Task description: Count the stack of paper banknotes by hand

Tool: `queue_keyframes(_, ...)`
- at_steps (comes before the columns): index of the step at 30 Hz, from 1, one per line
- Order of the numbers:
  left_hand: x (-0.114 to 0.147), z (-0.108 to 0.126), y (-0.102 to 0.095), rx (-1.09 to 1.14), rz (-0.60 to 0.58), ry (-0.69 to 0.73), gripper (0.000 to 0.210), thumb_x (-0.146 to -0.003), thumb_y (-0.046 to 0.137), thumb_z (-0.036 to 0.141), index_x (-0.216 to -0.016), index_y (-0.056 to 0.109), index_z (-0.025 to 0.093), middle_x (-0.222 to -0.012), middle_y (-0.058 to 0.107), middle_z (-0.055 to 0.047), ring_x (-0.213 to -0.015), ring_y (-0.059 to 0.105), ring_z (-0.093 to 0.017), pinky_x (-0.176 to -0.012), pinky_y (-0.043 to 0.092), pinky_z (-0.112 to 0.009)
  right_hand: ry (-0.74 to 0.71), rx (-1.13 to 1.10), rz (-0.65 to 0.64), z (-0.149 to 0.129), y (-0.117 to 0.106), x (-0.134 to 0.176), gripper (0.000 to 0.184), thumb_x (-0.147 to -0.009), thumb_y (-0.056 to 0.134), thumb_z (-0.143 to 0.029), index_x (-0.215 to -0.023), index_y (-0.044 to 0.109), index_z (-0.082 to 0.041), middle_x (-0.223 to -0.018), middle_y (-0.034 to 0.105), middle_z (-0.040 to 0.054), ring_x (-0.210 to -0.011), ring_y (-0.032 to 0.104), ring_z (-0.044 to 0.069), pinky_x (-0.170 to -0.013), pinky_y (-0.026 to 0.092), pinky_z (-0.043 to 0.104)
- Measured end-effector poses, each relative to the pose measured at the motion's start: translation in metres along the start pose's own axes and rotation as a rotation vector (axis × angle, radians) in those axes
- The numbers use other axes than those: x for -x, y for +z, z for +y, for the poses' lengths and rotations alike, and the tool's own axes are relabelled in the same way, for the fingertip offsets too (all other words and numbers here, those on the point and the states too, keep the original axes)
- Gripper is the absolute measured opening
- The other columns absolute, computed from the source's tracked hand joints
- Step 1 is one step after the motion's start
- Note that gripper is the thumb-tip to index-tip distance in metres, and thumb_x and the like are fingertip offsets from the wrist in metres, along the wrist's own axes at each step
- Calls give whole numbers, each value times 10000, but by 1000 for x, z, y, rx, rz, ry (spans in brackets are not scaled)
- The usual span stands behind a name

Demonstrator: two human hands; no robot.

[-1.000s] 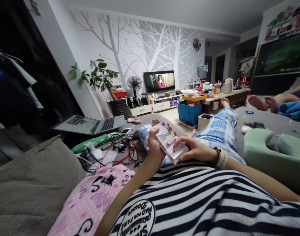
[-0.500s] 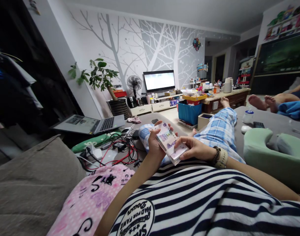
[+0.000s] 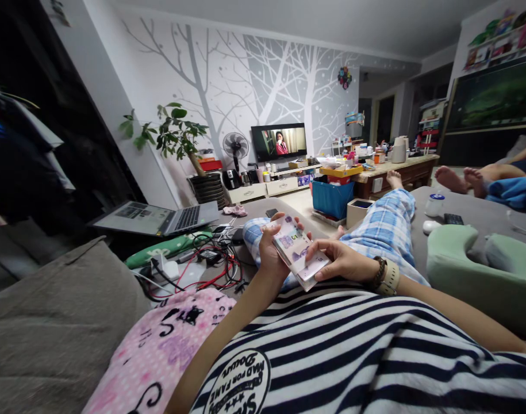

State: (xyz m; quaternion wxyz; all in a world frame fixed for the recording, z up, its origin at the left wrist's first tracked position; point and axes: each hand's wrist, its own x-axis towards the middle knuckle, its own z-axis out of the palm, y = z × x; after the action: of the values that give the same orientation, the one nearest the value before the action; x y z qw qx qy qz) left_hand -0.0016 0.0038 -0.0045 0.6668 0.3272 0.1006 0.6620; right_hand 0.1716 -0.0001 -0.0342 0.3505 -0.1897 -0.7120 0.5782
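Nearest is a striped shirt [image 3: 353, 339], with a pink blanket [image 3: 172, 339] and a grey cushion [image 3: 64, 322] to its left. Just beyond the shirt, both hands are clamped on one stack of banknotes [image 3: 294, 246]. The left hand [image 3: 273, 256] wraps its far left part, thumb on top and fingers curled round the far edge. The right hand [image 3: 349, 261], wearing a watch [image 3: 390, 278] on its wrist, pinches the near right corner between thumb and fingers, covering part of the top note. The stack thus lies between the hands, tilted, above the lap in checked trousers [image 3: 375, 224].

To the left, tangled cables [image 3: 228, 273] lie near the left forearm, with an open laptop [image 3: 185, 219] past them. To the right sits a green pillow [image 3: 456, 264]. Farther off are a blue bin [image 3: 331, 197], a cluttered table [image 3: 411, 165], a potted plant [image 3: 180, 135], a fan [image 3: 235, 145] and a lit television [image 3: 277, 142].
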Motion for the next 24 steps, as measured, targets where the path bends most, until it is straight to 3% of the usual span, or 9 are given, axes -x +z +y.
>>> queue_keyframes(8, 1, 0, 1, -17, 7, -3, 424, -691, 632, 246, -1115, 645, 250, -879, 714, -44, -901, 736, -270, -821, 588, -435, -19, -36, -11, 0, 2, 0, 508, -628, 946, -373, -972, 627, -178, -852, 667, -21, -764, 607, 132, -704, 462, 251)
queue_keyframes(24, 3, 0, 5, -7, 8, 6, 312, -686, 660, 265, -995, 628, 239, -831, 699, -29, -898, 729, -273, -804, 584, -423, 32, -57, -36, 0, 4, 1, 578, -611, 952, -365, -1017, 574, -206, -835, 655, -43, -683, 551, 100, -609, 392, 212)
